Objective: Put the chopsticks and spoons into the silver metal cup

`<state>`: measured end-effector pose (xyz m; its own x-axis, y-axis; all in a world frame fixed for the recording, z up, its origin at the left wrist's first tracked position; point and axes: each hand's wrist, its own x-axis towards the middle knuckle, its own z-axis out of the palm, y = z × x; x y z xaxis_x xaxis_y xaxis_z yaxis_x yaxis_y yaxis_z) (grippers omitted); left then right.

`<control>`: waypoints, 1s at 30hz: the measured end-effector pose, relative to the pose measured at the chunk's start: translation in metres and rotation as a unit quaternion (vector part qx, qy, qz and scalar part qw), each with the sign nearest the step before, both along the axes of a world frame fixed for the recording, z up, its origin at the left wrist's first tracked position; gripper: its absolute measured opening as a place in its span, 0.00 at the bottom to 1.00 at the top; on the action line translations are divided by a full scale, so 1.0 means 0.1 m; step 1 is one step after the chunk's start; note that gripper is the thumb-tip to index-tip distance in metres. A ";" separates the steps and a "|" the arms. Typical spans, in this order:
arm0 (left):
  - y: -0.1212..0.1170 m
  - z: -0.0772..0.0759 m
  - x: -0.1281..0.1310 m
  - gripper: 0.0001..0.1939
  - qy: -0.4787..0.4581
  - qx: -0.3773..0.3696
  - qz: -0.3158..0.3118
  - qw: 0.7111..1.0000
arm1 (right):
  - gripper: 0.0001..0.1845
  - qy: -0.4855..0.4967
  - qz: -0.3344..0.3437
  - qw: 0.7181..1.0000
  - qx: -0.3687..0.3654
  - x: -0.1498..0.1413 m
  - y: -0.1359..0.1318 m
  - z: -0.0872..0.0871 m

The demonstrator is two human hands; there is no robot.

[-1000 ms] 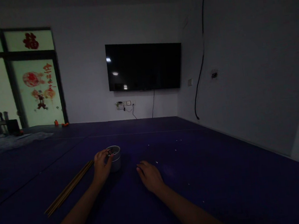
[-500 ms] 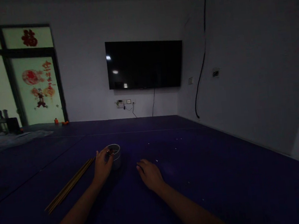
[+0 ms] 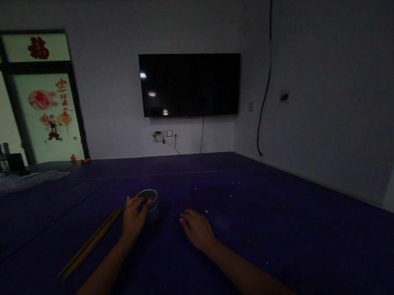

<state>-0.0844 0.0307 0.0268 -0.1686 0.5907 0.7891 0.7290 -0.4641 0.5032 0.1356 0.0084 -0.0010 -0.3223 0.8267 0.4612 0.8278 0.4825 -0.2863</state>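
A grey cup (image 3: 152,213) stands upright on the purple-blue tabletop (image 3: 196,279). Over its near left rim reaches my left hand (image 3: 133,218), thumb and fingers drawn together around something small and dark that I cannot make out. The cup's inside is mostly hidden by those fingers. My right hand (image 3: 199,231) rests on the table to the right of the cup, fingers loosely bent and thumb apart, with nothing visible in it. Several thin wooden sticks (image 3: 91,245) lie in a bundle left of my left hand.
Small white scraps (image 3: 206,211) are scattered to the right. Clear plastic sheeting (image 3: 21,184) and a black holder (image 3: 4,163) are at the far left, near small orange items (image 3: 74,158). A television (image 3: 190,85) hangs on the wall beyond, and a black cable (image 3: 265,93) dangles at right.
My left fingers have risen slightly from inside the cup to its rim, and more of the cup's opening shows. My right hand has stayed in place.
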 end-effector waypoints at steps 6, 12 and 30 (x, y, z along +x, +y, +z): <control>-0.03 0.02 -0.01 0.16 0.000 -0.003 -0.024 1.000 | 0.22 -0.003 0.000 1.000 -0.002 0.00 0.01 -0.01; -0.02 0.00 -0.05 0.17 -0.006 0.017 -0.051 0.999 | 0.22 -0.007 0.002 1.000 -0.009 0.00 0.02 -0.02; -0.06 0.12 -0.05 0.15 -0.104 0.056 -0.029 0.993 | 0.23 -0.008 0.005 1.000 0.001 0.00 0.02 -0.03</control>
<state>-0.0896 0.0252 0.0385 -0.3032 0.5142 0.8023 0.5857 -0.5636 0.5825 0.1361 0.0106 -0.0038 -0.3371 0.8231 0.4571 0.8277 0.4904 -0.2728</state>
